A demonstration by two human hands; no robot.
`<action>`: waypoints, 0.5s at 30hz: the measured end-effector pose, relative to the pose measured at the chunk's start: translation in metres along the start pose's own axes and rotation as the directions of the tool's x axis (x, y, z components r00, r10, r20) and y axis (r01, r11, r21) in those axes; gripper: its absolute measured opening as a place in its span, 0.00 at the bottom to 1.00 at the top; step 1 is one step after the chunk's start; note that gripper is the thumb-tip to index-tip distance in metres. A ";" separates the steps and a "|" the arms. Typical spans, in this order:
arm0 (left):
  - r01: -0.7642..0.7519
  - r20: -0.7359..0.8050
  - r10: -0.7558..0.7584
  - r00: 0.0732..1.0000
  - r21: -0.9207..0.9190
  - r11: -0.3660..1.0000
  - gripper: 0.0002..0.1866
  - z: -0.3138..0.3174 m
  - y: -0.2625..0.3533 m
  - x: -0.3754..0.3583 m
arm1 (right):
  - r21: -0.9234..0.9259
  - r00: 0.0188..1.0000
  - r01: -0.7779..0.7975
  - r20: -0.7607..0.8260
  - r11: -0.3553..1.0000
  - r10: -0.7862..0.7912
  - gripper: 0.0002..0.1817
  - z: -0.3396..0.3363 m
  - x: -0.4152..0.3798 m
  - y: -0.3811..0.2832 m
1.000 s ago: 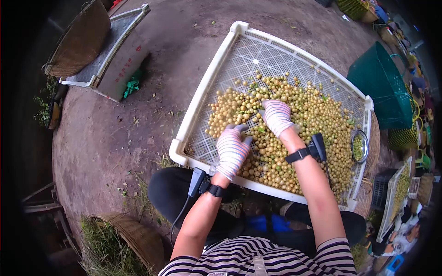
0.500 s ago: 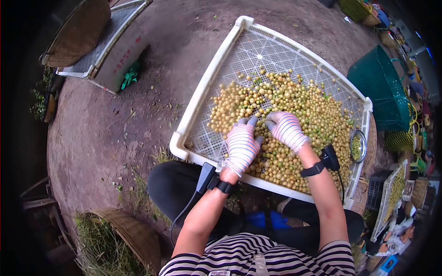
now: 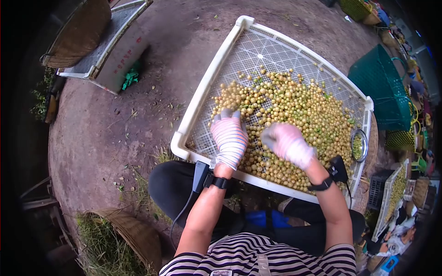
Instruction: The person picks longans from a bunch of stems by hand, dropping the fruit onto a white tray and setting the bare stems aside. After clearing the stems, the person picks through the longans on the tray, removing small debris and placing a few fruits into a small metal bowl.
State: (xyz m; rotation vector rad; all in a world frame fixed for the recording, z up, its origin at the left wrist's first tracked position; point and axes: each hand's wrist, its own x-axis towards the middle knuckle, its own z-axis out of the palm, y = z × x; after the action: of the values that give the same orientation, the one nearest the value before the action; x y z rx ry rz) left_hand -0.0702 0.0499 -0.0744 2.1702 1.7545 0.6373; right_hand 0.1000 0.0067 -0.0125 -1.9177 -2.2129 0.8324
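Observation:
Small round yellow-green fruits (image 3: 304, 108) are spread over a white mesh tray (image 3: 207, 78) in front of me. Both hands wear striped gloves with grey fingertips. My left hand (image 3: 229, 139) lies palm down at the left of the heap, its fingers stretched forward and touching the fruits there. My right hand (image 3: 291, 143) is over the middle of the heap, blurred by motion. Its fingers look bent, and whether they hold a fruit is hidden. A small round metal bowl (image 3: 363, 146) with some fruits in it sits at the tray's right edge.
A green basket (image 3: 380, 87) stands beyond the tray's right corner. Another tray (image 3: 110, 55) with a woven basket (image 3: 78, 32) is at upper left. A tipped woven basket (image 3: 133, 237) with grass (image 3: 101, 239) lies at lower left. At right stands a further fruit-filled tray (image 3: 391, 198).
My left hand has moved left, and its fingers are straighter. My right hand has drawn back to the right and toward me. The gap between the hands is wider.

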 end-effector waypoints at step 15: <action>0.039 0.067 -0.036 0.997 -0.040 0.998 0.08 0.004 -0.009 -0.003 | -0.202 0.892 0.288 -0.300 0.936 -0.339 0.08 0.029 0.113 0.016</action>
State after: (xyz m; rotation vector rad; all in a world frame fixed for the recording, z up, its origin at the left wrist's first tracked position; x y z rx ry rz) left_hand -0.0770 0.0489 -0.0827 2.1010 1.7284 0.5804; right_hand 0.0787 0.1043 -0.0751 -1.5448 -2.3317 0.2735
